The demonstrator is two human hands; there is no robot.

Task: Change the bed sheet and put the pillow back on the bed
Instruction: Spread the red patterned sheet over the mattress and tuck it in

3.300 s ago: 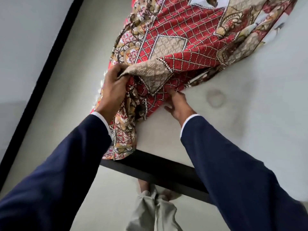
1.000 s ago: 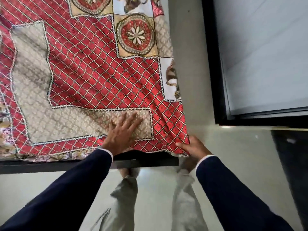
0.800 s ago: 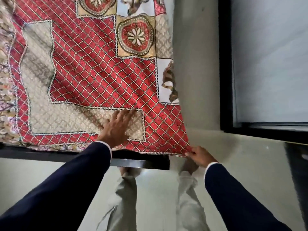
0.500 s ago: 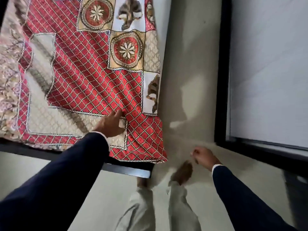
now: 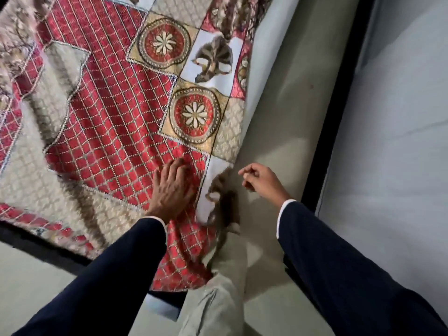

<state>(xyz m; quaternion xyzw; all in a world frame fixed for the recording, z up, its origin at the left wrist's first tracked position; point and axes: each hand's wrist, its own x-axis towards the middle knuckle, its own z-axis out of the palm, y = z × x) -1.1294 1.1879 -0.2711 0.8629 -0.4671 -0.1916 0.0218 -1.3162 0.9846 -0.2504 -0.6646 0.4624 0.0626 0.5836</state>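
A red, beige and white patterned bed sheet (image 5: 116,112) lies spread over the bed, its near right corner hanging over the black frame (image 5: 36,243). My left hand (image 5: 173,187) presses flat on the sheet near that corner, fingers spread. My right hand (image 5: 263,180) hovers just right of the sheet's edge over the floor, fingers loosely curled, holding nothing. No pillow is in view.
A second bed with a bare grey mattress (image 5: 392,141) and black frame (image 5: 322,151) stands on the right. A strip of pale floor (image 5: 278,112) runs between the two beds. My legs in light trousers (image 5: 218,301) stand at the bed's corner.
My right hand let go of the sheet's corner and rose beside its edge. My left hand slid right along the sheet toward the corner. The view swung along the bed's right side.
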